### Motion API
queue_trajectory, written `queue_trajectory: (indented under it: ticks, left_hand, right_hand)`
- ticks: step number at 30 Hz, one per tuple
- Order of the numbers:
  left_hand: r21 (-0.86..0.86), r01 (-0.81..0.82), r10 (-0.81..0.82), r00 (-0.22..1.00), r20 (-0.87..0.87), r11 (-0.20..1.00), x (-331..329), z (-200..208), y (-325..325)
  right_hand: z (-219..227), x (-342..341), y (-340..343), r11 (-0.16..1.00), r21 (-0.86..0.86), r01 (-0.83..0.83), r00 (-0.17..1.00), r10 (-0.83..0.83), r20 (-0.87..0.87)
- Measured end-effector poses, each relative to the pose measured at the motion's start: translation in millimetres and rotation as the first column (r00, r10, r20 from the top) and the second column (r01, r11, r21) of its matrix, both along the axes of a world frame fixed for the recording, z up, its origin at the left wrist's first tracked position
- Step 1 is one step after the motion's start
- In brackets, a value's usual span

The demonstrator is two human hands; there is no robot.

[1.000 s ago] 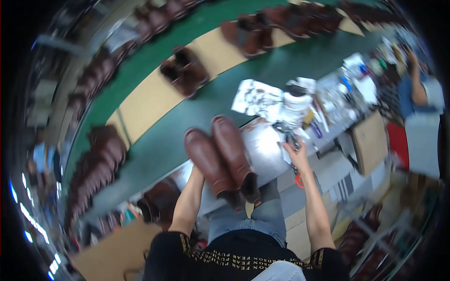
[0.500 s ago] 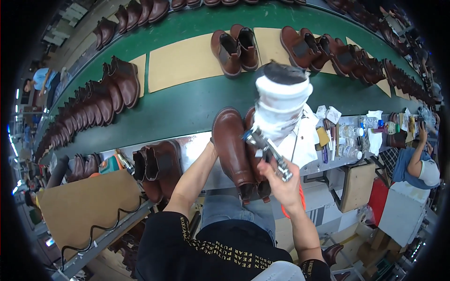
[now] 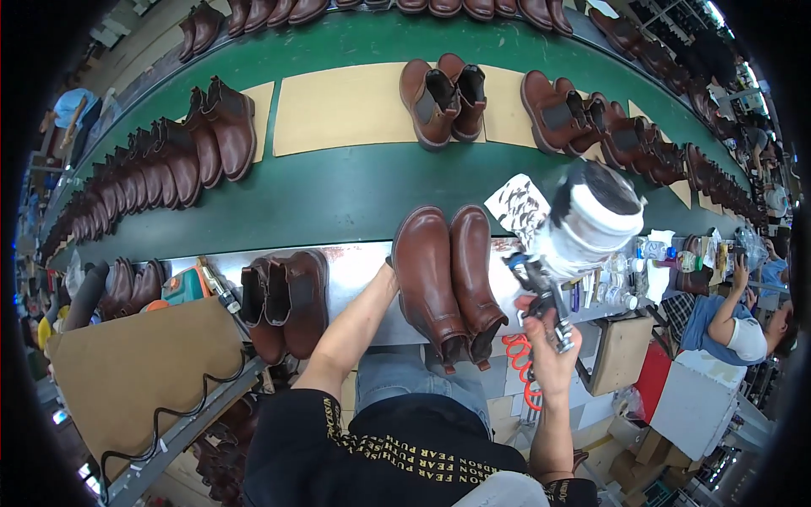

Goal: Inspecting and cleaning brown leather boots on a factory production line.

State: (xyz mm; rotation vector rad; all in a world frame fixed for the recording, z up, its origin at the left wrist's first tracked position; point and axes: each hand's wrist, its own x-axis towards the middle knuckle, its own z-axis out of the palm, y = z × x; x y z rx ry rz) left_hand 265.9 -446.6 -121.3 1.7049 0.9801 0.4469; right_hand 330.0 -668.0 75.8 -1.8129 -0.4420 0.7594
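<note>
A pair of brown leather ankle boots is held side by side in front of me, toes pointing away and openings toward my body. My left hand supports the pair from the left and beneath; its fingers are hidden behind the leather. To the right of the boots, my right hand is closed round a metal spray gun. The gun's large cup is wrapped in white and dark on top, and slightly blurred. Its nozzle end is on the side facing the boots, apart from them.
Rows of brown boots line the green conveyor, some on tan boards. Another pair stands left on the metal ledge. A red coiled hose hangs below the gun. Bottles and a co-worker are at right.
The spray gun has swung right, away from over the right boot, which now shows fully. The boots sit slightly farther right in view, and the head view has shifted a little.
</note>
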Motion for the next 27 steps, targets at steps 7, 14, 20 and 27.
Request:
queue_trajectory:
  ticks: [7, 14, 20, 27]
  left_hand:
    - [-0.007, -0.087, 0.087, 0.995, -0.057, 0.996, -10, -2, -9]
    - [-0.033, -0.073, 0.069, 0.992, -0.108, 0.997, -16, -6, -5]
    - [-0.013, 0.045, -0.045, 0.998, -0.04, 0.999, 5, 16, -8]
    - [0.097, 0.385, -0.396, 0.906, 0.149, 0.918, 7, 41, -31]
  right_hand:
    - [-149, 75, -40, 0.97, -0.088, 0.225, 0.974, -0.226, -0.001]
    - [-197, 72, -52, 0.948, -0.039, 0.317, 0.948, -0.318, -0.016]
    - [-56, -8, -39, 0.972, -0.196, -0.129, 0.789, 0.22, 0.573]
    - [-83, -48, 14, 0.835, -0.471, -0.285, 0.915, 0.383, 0.126]
